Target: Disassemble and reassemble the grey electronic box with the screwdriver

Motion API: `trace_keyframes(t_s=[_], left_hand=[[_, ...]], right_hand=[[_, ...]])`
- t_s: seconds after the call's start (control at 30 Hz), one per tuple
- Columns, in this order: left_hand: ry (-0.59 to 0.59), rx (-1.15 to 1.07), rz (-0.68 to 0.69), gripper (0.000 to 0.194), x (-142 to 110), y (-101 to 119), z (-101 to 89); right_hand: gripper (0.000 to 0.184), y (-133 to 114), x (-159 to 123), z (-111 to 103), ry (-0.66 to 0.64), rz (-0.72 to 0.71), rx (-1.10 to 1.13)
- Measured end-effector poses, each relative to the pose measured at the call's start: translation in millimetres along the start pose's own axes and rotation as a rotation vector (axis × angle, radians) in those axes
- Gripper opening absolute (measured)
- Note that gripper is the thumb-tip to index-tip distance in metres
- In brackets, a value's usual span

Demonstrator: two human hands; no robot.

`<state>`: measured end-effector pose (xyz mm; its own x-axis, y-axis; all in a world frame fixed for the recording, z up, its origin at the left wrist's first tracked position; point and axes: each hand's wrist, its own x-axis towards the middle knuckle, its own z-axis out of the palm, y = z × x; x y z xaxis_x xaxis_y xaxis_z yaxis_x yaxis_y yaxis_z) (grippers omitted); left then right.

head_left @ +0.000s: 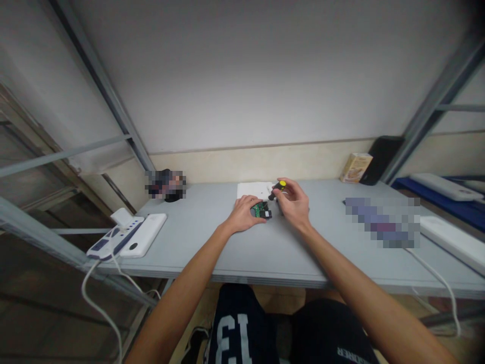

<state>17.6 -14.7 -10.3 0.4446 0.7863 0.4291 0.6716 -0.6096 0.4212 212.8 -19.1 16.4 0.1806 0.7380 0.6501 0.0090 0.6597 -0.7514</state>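
Note:
My left hand (243, 214) grips a small green circuit board (259, 209) with black parts, thumb on its near edge and fingers on the far one. The board is low over the grey desk; whether it touches the surface I cannot tell. In my right hand (294, 203) is a short screwdriver (278, 190) with a black and yellow handle, slanted with its yellow end up. Its tip is too small to make out, close to the board's right side. Behind both hands lies a white sheet (248, 190) with tiny dark specks on it.
A power strip (113, 238) and a white flat box (146, 235) stand on the desk (246, 258) at left, cables hanging over its edge. At the back right are a yellow carton (356, 168) and a black case (383, 159). Metal posts flank the desk.

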Motion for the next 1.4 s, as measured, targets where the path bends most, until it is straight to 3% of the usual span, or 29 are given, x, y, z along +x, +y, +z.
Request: trace_keyframes(t_s=[0.2,0.37,0.57,0.7,0.83,1.2,1.4], left_hand=[[-0.056,-0.1,-0.046,0.06,4.2,-5.9,4.6],[-0.055,-0.086,-0.064,0.058,4.9,-7.0,6.0],[-0.047,-0.046,-0.073,0.056,3.8,-6.4,8.3],[-0.054,-0.04,-0.073,0.057,4.1,-7.3,9.4],[-0.061,-0.041,-0.067,0.059,4.1,-8.5,9.1],[-0.055,-0.076,-0.066,0.053,5.4,-4.2,6.1],[-0.049,-0.061,-0.074,0.056,4.9,-7.5,9.2]], right_hand=[[0.037,0.1,5.8,3.9,-0.133,0.086,0.013],[0.035,-3.0,27.0,10.5,-0.265,0.093,-0.019],[0.033,-9.3,44.5,21.8,-0.428,0.184,0.199],[0.042,-7.4,40.7,31.5,-0.41,0.262,0.308],[0.04,-2.5,34.5,36.8,-0.32,0.251,0.361],[0.033,-1.7,35.9,21.2,-0.345,0.348,0.427],[0.049,4.4,29.6,33.1,-0.276,0.331,0.356]])
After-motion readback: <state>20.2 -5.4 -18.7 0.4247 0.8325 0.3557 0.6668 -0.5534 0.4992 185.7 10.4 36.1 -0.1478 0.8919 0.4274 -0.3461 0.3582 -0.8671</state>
